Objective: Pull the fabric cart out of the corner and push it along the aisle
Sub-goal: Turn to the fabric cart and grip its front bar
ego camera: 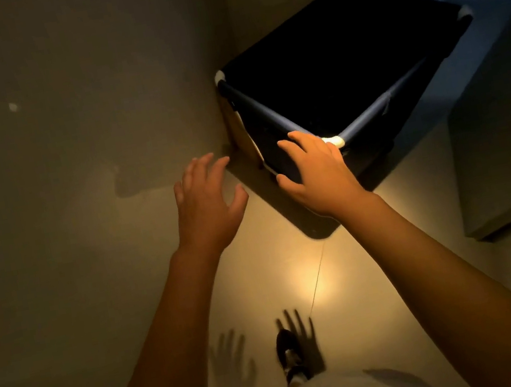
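1. A square, dark fabric cart (347, 81) with a tubular rim and white corner joints stands tucked into the corner, its left side close against the beige wall (61, 108).
2. The person's right hand (315, 172) lies over the cart's nearest corner, fingers spread along the dark rim tube just beside the white plastic corner joint (335, 140); whether the fingers have closed around the rim, I cannot tell.
3. The left hand (207, 201) hangs in the air to the left of the cart, fingers loose and parted, holding nothing and clear of the cart.
4. Both bare forearms reach forward over the pale, glossy floor (298, 288), where a warm pool of light lies.
5. A dark shoe (288, 351) shows on the floor below the arms, beside the shadows of two spread hands.
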The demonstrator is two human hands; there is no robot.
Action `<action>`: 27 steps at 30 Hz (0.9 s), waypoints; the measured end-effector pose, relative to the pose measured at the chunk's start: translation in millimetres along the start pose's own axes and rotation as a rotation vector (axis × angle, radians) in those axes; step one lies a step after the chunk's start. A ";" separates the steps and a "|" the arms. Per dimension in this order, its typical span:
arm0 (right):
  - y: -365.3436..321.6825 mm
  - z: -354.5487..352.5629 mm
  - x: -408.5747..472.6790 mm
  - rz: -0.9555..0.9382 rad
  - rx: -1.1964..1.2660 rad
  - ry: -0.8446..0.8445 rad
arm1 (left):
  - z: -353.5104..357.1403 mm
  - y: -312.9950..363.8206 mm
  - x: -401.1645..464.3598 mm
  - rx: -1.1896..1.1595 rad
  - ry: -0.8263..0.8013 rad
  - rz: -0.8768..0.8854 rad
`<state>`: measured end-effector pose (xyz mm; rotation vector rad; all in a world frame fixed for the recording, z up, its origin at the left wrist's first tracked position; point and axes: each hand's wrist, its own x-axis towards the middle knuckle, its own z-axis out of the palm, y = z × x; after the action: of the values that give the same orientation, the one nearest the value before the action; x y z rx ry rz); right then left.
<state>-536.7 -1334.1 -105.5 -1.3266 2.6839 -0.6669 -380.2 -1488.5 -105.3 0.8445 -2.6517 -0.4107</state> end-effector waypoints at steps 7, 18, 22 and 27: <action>13.2 23.1 27.7 0.123 -0.067 0.048 | 21.3 -11.8 58.6 -0.090 -0.087 0.127; 58.3 30.2 57.1 0.267 -0.082 0.085 | 66.7 5.1 116.5 -0.162 -0.205 0.225; 82.5 30.1 73.3 0.286 -0.062 0.083 | 83.5 17.1 143.1 -0.150 -0.215 0.252; 120.3 27.5 113.7 0.270 -0.035 0.070 | 106.3 33.9 188.4 -0.115 -0.213 0.282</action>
<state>-689.6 -1367.5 -166.0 -0.9369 2.8673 -0.6481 -584.0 -1556.4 -147.9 0.4018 -2.8522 -0.6012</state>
